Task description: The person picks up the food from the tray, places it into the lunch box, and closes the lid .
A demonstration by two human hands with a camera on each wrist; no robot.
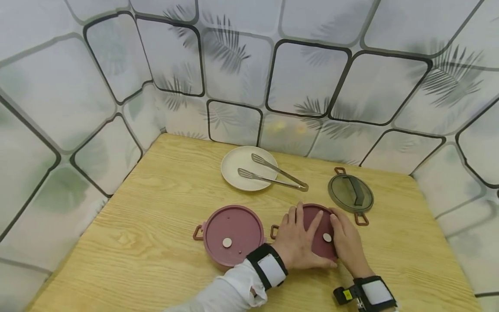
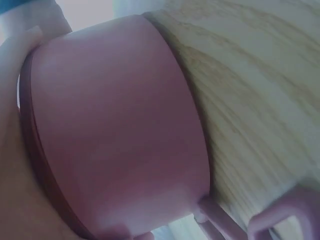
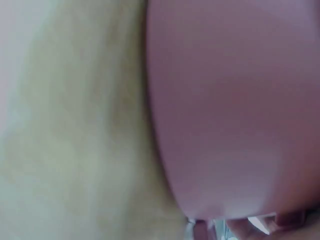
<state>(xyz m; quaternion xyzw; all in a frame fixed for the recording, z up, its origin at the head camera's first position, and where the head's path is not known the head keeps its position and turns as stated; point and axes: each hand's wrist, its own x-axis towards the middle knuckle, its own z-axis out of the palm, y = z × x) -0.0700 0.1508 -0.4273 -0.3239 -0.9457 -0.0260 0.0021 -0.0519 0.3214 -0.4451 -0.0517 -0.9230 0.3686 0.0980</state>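
In the head view, a mauve pot (image 1: pixel 317 249) with a flat lid and a pale round knob stands right of centre. My left hand (image 1: pixel 298 242) lies across its top with fingers spread, its thumb along the near rim. My right hand (image 1: pixel 348 242) holds the pot's right side, fingertips bent over the rim. The left wrist view shows the pot's smooth wall (image 2: pixel 120 125) upright against the wood, a darker lid edge beneath the hand. That wall fills much of the right wrist view. A second mauve pot (image 1: pixel 234 229), also lidded, sits to the left, beside my left wrist.
Metal tongs (image 1: pixel 273 177) lie partly over a white plate (image 1: pixel 234 182) at the back. At the back right rests a round, grey-green lidded piece (image 1: pixel 345 193) with two reddish loop handles. Patterned cloth walls (image 1: pixel 241 78) rise behind the wooden table (image 1: pixel 136 216).
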